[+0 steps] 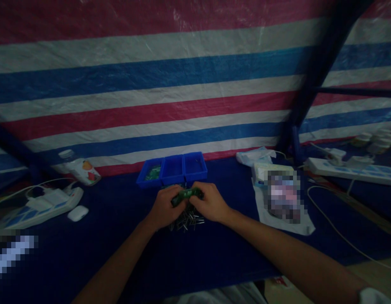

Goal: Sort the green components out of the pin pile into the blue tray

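Note:
Between my two hands is a small green object, dark at its ends, held level above the blue table. My left hand [168, 207] grips the left end of the green object [187, 193], thumb toward the middle. On its right end, the fingers and thumb of my right hand [211, 202] are closed. Several thin metal pieces [190, 219] lie in a loose pile just below the hands. Behind them stand three joined blue bins [173, 169]; small green pieces [153, 172] are in the left one. The pile is partly hidden by my hands.
At the left are a bottle [81, 168], a power strip [40, 211] with plugs, and a white case [78, 213]. To the right lie a plastic packet [257, 156], white paper [304, 226], another power strip [356, 169] and a cable. A striped sheet hangs behind.

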{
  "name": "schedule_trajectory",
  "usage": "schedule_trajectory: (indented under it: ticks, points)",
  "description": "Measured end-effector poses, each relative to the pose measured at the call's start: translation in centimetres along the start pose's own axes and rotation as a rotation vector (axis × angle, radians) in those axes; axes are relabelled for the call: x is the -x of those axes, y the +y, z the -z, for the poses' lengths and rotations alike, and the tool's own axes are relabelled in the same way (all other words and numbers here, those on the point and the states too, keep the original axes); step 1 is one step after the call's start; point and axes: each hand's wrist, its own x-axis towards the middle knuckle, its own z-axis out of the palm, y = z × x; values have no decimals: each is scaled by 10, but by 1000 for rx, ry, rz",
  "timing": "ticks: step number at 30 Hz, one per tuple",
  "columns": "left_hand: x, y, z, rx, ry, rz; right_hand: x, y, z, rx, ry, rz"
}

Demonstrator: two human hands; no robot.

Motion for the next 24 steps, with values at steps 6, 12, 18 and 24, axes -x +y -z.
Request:
schedule_trajectory:
  ticks: [6, 12, 18, 24]
  points:
    - [-1, 1, 3, 9, 37, 7, 0, 1, -1, -52, 11, -14]
    - [0, 0, 4, -8, 64, -4, 0, -2, 0, -100, 15, -39]
    - [0, 1, 3, -22, 53, -26, 0, -2, 0, -100, 1, -38]
    - [-1, 2, 1, -51, 27, -56, 0, -2, -1, -78, -1, -27]
